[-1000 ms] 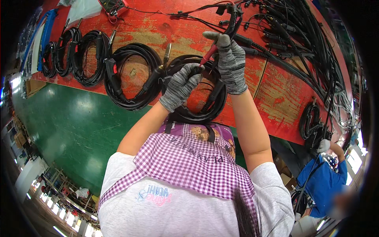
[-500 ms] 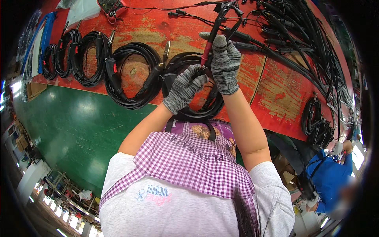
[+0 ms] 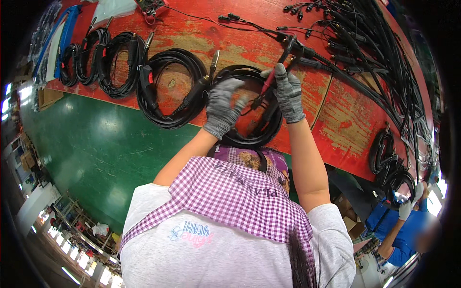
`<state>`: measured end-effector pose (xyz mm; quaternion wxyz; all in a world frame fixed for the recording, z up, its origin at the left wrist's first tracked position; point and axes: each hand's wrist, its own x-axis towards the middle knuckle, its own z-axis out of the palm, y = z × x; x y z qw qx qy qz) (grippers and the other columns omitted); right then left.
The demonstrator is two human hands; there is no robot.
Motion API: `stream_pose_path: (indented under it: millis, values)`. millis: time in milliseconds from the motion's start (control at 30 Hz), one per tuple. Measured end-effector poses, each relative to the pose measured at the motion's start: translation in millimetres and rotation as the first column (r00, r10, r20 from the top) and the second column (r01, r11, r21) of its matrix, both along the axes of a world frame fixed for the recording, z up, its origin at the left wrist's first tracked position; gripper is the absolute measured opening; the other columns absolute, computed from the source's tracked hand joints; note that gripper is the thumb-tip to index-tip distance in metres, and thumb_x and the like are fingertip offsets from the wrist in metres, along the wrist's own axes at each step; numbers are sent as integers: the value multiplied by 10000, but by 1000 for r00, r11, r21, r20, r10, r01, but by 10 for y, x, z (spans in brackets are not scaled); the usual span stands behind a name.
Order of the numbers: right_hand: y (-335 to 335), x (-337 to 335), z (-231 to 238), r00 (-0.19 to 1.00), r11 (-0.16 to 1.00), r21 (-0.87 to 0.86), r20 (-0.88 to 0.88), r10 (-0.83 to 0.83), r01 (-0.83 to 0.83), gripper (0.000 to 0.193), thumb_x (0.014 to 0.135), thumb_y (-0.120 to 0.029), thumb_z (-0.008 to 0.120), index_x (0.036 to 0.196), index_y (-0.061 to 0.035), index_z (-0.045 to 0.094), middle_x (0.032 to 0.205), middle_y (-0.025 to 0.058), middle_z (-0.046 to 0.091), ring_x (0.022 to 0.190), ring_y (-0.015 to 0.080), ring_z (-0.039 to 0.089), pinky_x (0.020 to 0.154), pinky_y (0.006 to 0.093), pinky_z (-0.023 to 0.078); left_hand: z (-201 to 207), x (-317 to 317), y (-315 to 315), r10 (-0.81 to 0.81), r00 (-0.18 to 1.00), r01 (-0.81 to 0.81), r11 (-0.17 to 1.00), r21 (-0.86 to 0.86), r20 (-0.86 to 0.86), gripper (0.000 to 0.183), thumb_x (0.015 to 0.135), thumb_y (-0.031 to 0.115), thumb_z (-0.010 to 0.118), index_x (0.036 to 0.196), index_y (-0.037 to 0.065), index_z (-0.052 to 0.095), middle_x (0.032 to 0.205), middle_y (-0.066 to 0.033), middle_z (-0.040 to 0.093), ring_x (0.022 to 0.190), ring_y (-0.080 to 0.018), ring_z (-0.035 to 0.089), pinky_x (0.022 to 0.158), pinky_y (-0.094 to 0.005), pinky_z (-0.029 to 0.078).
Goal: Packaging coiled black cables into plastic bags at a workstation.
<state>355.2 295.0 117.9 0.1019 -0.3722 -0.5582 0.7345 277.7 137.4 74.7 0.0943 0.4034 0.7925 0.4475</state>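
Cable coils, five in row; right hand pinching one red probe (slim, tilted); left hand spread, blurred.

Lighting: bright, even across desk; soft glare on green floor; overexposed patches, lower left rim. Left hand motion-blurred. Fisheye bending towards edges; corners black.

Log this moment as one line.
left hand: open, blurred, over black cable coil | right hand: holding red probe | red bench: further coils at left
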Motion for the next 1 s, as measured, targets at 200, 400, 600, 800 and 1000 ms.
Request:
stream_pose_path:
  millis: [200, 400, 600, 800, 1000]
  values:
    - [-78, -3, -141, 998, 997, 42, 7, 63, -63, 468, 802, -499, 481, 774, -52, 615, 600, 4, 536, 515, 71, 465, 462, 207, 336, -501, -16, -277, 307, 883, -424, 846, -323, -355, 661, 675, 326, 617, 1240, 99, 359, 1294, -179, 272, 1213, -362, 210, 994, -483, 153]
    - [-65, 2, -177, 1000, 999, 42, -5, 16, -16, 439, 813, -474, 483, 775, -58, 620, 589, -15, 525, 500, 56, 433, 456, 196, 314, -635, 51, -238, 205, 887, -375, 844, -384, -415, 664, 630, 291, 605, 1241, 159, 381, 1361, -152, 175, 1248, -395, 103, 993, -548, 58]
    - [-87, -58, 52, 999, 998, -44, 15, 48, -47, 419, 822, -424, 502, 753, -23, 604, 586, 19, 541, 527, 94, 495, 519, 224, 395, -602, 68, -240, 166, 892, -360, 823, -440, -419, 620, 599, 259, 620, 1186, 182, 438, 1366, -139, 180, 1251, -410, 70, 982, -567, 13]
    - [-59, -54, -31, 999, 999, -4, 16, 32, -32, 454, 798, -491, 496, 757, -57, 625, 578, -16, 533, 493, 46, 433, 449, 188, 310, -591, 41, -264, 154, 896, -339, 844, -416, -417, 556, 620, 289, 600, 1152, 181, 477, 1361, -130, 206, 1251, -406, 84, 985, -560, 20]
    - [-80, -80, -32, 998, 998, 12, 29, 58, -58, 466, 800, -491, 492, 755, -46, 621, 569, 3, 533, 477, 62, 457, 434, 193, 330, -598, 10, -285, 153, 886, -336, 862, -380, -437, 530, 628, 289, 589, 1136, 170, 492, 1353, -130, 227, 1245, -409, 104, 985, -563, 33]
